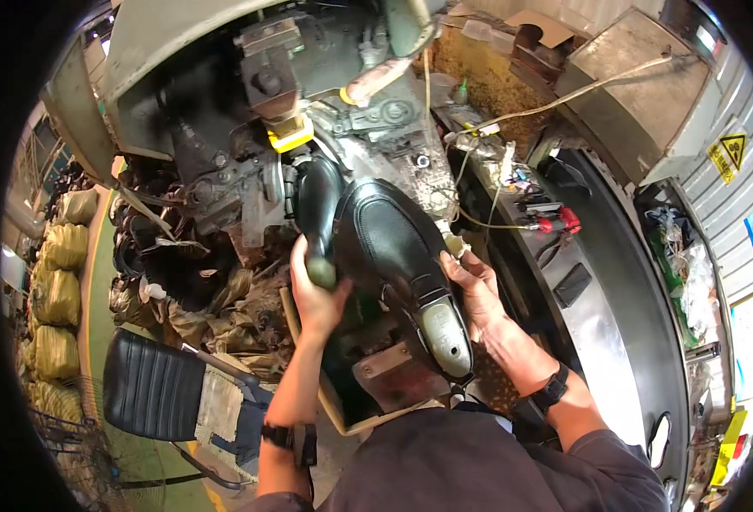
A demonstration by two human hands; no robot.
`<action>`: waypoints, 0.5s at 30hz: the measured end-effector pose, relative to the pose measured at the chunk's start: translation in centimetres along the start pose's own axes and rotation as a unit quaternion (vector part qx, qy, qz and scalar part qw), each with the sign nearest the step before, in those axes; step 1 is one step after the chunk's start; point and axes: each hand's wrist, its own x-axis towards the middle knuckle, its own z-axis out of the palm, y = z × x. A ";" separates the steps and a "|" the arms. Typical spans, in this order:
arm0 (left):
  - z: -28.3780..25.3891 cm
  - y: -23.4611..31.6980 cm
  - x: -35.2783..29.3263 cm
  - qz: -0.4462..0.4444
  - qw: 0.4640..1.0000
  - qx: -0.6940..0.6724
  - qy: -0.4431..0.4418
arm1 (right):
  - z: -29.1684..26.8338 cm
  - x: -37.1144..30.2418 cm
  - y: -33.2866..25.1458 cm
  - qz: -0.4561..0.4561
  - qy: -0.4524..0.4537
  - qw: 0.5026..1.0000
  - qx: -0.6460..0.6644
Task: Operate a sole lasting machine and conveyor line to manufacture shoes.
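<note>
In the head view, the left hand (pixel 315 294) curls around the green heel end of a glossy black shoe (pixel 318 200); the right hand (pixel 479 294), fingers bent, holds the side of a broad black leather shoe (pixel 386 230) on a pale-green last (pixel 447 337), both before a grey metal machine (pixel 270 77). Positioning seems in hand, calling next for steady grips.

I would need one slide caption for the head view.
A black shoe with a pale insert between left hand and right hand, before a metal machine.
</note>
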 end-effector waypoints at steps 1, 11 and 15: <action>-2.1 -1.4 -2.1 0.036 0.999 0.031 -0.015 | 0.8 0.2 0.3 0.015 -0.006 1.000 -0.006; -2.9 1.4 -1.1 -0.284 0.829 -0.476 0.068 | 6.1 7.0 8.4 0.056 -0.009 0.998 0.010; -1.2 2.3 2.3 -0.375 0.757 -0.502 0.186 | 5.7 10.4 11.7 0.062 0.006 0.998 0.018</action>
